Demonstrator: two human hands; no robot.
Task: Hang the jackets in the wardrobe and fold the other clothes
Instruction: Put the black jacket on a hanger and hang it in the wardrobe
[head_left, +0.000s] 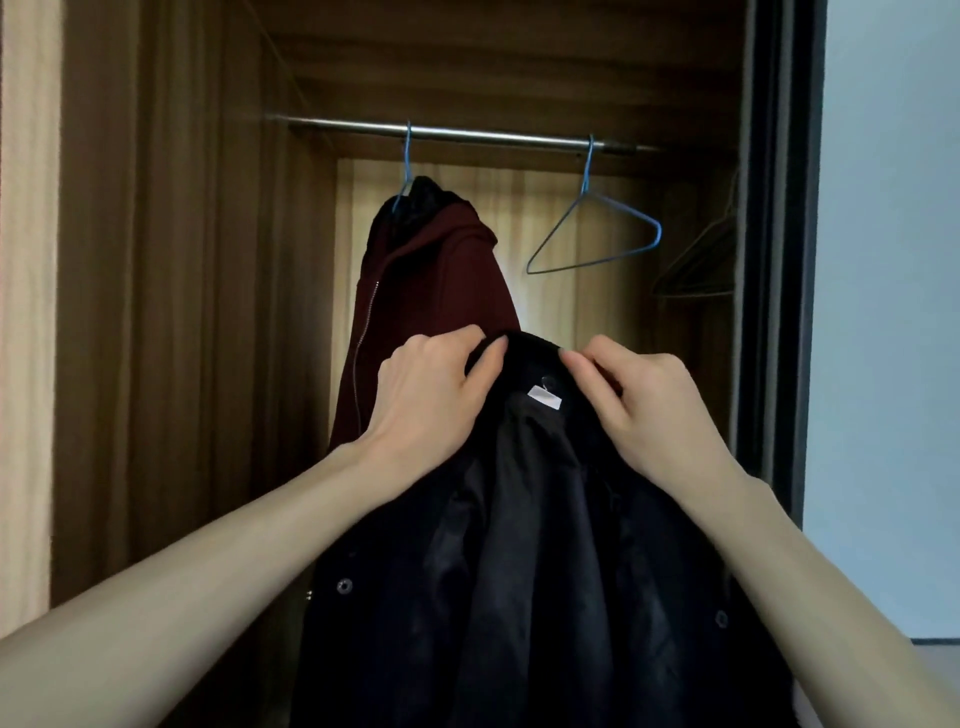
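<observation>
A black jacket (535, 530) hangs down in front of the open wardrobe, lining and a white label facing me. My left hand (426, 400) grips its collar on the left. On the right side of the collar my right hand (644, 410) pinches the fabric. Behind it, a dark red hooded zip jacket (431, 291) hangs on a blue hanger from the metal rail (467, 133). An empty blue wire hanger (597, 228) hangs on the rail to the right, above my right hand.
The wooden wardrobe side wall (171, 312) stands at the left. Its dark door frame (779, 260) and a pale wall (893, 260) are at the right. More empty hangers (701, 270) sit in shadow at the far right inside.
</observation>
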